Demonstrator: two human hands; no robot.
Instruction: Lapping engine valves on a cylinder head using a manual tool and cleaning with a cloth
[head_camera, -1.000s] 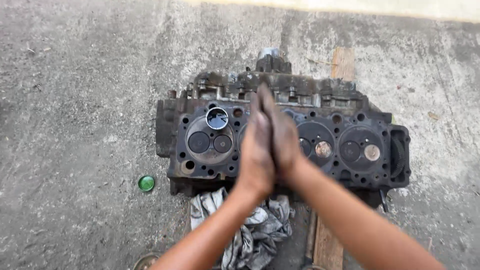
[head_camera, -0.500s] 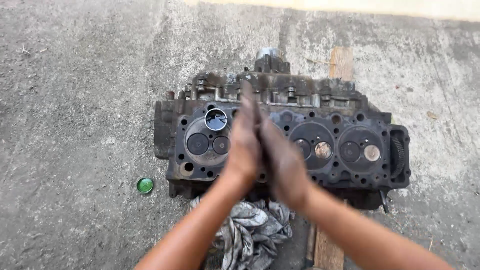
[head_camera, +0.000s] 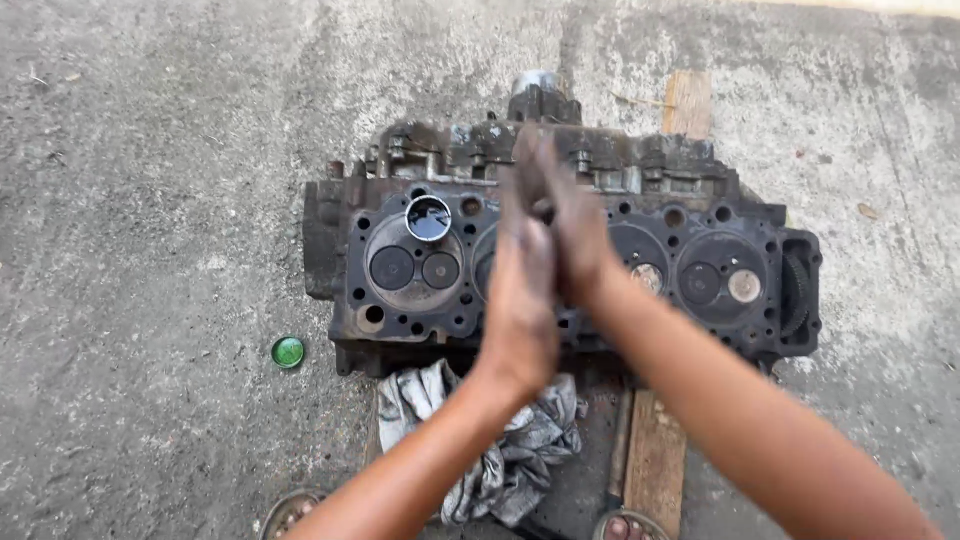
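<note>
Head view, looking straight down at rough grey concrete floor (head_camera: 150, 150).

Surroundings: crumpled grey rag (head_camera: 520, 440) lies on the floor just below the near edge of the engine head, partly under the left forearm. Small green cap (head_camera: 288, 352) sits on the floor left of the head, apart from it. Wooden plank (head_camera: 655, 460) runs under the head, one end showing near side, the other end poking out at the far side. A dark bar-like thing lies beside the plank, too dim to identify. Toes show at the bottom edge.

Engine head (head_camera: 420, 290): dirty, dark, lies mid-frame on the plank and floor. Long axis runs left-right across the view. Flat face with round chambers and valves points up and toward the camera; rusty top hardware is on the far side. A small shiny round cup (head_camera: 428, 218) sits on the left chamber.

Hands: left hand (head_camera: 522, 290) and right hand (head_camera: 565, 225) are pressed palm to palm above the middle of the head, grimy, fingers straight and together, pointing away. Slight blur on the right hand. I see nothing held between them. They hide the middle chamber; whether they touch the head I cannot tell.
</note>
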